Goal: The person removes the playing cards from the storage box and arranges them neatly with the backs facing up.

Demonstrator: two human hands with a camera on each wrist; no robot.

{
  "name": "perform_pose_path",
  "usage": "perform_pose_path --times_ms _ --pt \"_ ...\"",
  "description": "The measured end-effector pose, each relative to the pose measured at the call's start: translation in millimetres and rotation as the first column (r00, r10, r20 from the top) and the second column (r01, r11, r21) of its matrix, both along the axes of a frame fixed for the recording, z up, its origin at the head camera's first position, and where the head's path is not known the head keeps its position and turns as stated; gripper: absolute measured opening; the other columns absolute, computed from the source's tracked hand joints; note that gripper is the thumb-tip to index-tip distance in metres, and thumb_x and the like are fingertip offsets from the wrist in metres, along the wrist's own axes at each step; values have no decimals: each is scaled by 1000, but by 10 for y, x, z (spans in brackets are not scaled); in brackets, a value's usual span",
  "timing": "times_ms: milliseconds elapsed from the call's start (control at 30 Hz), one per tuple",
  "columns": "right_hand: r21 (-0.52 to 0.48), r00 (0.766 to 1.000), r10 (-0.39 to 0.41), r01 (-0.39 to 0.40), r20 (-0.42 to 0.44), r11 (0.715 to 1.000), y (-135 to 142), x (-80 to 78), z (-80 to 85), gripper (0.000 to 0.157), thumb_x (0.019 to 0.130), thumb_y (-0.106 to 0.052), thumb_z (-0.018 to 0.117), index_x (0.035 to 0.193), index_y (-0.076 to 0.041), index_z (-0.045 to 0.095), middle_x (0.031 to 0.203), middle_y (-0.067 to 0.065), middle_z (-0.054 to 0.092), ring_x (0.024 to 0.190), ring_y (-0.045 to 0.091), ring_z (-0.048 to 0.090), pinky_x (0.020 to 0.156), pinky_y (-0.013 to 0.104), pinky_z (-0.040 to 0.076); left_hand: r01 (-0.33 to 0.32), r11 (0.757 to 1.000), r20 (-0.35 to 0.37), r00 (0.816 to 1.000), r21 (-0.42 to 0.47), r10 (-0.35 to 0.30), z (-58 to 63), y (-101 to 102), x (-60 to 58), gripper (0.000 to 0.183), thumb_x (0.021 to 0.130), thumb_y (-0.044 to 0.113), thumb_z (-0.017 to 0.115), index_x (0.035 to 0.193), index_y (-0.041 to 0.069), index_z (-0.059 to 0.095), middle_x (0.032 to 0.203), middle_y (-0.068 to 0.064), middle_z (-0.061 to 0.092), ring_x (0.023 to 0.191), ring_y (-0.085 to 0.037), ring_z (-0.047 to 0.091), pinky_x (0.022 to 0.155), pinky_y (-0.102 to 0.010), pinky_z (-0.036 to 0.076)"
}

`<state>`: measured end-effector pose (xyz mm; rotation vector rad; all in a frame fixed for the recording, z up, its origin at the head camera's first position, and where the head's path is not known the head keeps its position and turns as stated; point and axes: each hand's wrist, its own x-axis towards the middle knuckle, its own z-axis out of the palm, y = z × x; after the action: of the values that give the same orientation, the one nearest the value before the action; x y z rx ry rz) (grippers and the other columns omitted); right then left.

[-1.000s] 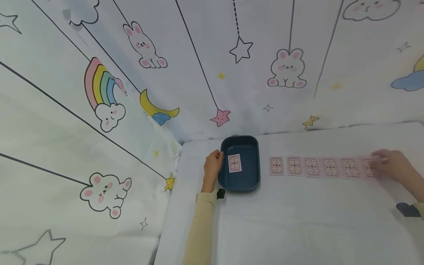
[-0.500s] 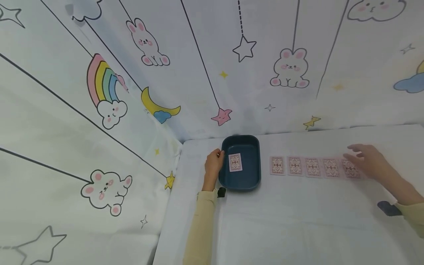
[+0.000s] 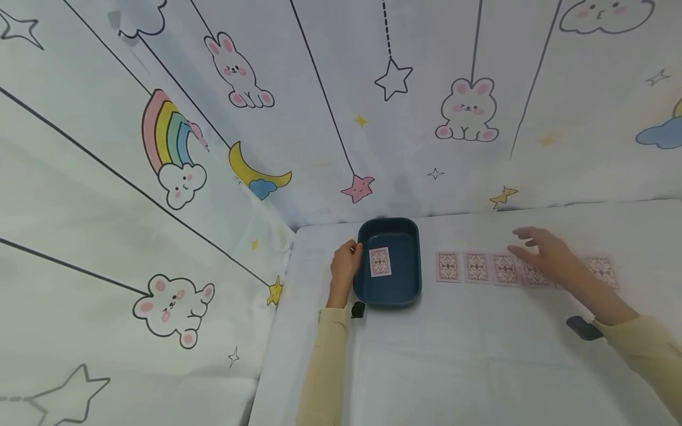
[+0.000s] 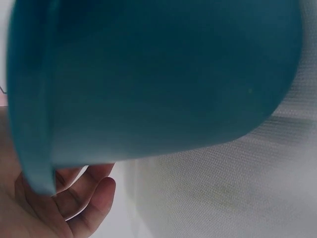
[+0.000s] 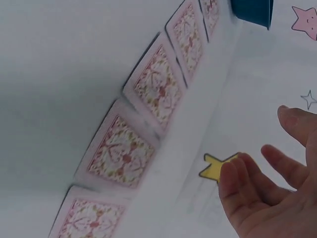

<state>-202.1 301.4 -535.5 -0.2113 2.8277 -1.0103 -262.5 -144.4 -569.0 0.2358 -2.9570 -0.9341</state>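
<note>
A dark teal rectangular tray (image 3: pixel 406 260) stands near the back of the table, with one playing card (image 3: pixel 380 261) lying face down in it. My left hand (image 3: pixel 345 263) holds the tray's left rim; its curled fingers (image 4: pixel 99 201) show under the rim in the left wrist view. To the right of the tray runs a row of several face-down playing cards (image 3: pixel 448 267) with red patterned backs. Over the right part of this row hovers my right hand (image 3: pixel 551 254), fingers loosely bent and holding nothing. It partly hides the cards beneath.
White cloth covers the table (image 3: pixel 453 367). Behind it and on the left hang white sheets (image 3: pixel 319 89) printed with bunnies, stars and clouds. A dark wrist-camera piece (image 3: pixel 584 328) sticks out at the right sleeve (image 3: pixel 639 343).
My right hand has moved left along the card row from its right end, uncovering the rightmost card. The left hand stays at the tray.
</note>
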Motion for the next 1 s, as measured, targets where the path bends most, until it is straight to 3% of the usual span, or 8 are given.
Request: perform_pose_path --times_ms 433,1000 --pt "-55 996 82 -84 -42 995 -695 -102 163 62 101 -37 61 144 3 43 143 30 46 126 49 49 101 64 41 12 1000 -9 1000 5 -12 -28 -23 2 30 104 35 52 91 11 64 75 -5 63 59 -16 53 52 -28 37" --pt "-87 981 182 -188 -71 978 -1660 -341 155 58 99 -30 65 143 1 45 142 25 51 124 41 54 101 56 47 9 1000 0 1000 7 -9 5 -18 -18 30 104 35 53 89 12 62 75 -4 61 60 -16 51 53 -28 35"
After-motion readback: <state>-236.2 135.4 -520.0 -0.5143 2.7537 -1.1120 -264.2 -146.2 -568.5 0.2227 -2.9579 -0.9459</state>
